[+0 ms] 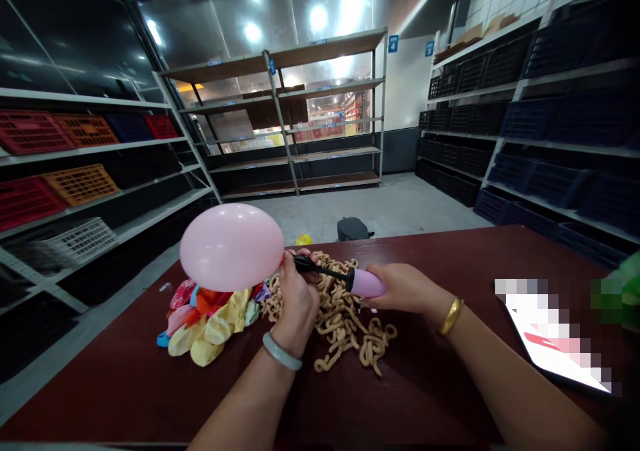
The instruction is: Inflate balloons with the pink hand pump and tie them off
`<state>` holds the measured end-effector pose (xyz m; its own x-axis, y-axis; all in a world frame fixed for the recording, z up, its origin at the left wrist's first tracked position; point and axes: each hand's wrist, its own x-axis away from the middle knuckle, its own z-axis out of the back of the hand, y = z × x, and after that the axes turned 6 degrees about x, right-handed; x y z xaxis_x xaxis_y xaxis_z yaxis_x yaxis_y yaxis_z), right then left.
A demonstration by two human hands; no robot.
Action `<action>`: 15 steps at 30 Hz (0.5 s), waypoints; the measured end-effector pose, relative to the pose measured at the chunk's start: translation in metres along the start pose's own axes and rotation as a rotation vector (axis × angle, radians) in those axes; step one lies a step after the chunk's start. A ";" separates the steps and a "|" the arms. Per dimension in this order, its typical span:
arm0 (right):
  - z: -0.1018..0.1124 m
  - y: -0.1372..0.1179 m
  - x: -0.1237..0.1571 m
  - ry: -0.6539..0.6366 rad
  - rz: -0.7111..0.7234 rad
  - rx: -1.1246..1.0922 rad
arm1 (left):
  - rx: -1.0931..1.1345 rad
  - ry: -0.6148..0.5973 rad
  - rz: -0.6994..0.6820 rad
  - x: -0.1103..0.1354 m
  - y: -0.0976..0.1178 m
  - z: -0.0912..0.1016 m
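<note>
Head view: left grip clasps the pump's black end at the balloon; right grip, the pink end.

White light is glaring off the shiny silver-grey panelled wall beyond the far edge of the dark red-brown table; highlights are dotting the oval pale-pink balloon. Beyond the right edge, dark-blue plastic crates are sitting in shadow. Wide-angle distortion is stretching the sides, and pixelation is partly masking a flat white screen.

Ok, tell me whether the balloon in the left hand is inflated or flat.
Inflated: the balloon is round, smooth and shiny, bulging beyond the left hand.
</note>
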<state>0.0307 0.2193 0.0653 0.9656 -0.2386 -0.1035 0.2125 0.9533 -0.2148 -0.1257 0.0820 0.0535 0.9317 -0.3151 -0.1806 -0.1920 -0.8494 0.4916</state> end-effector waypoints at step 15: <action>-0.010 -0.019 -0.003 0.079 -0.025 0.010 | 0.021 -0.073 0.121 0.026 -0.012 -0.014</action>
<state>0.0227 0.1999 0.0604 0.9452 -0.2755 -0.1750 0.2380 0.9487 -0.2082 -0.0948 0.0903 0.0549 0.8764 -0.4453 -0.1832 -0.3088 -0.8117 0.4957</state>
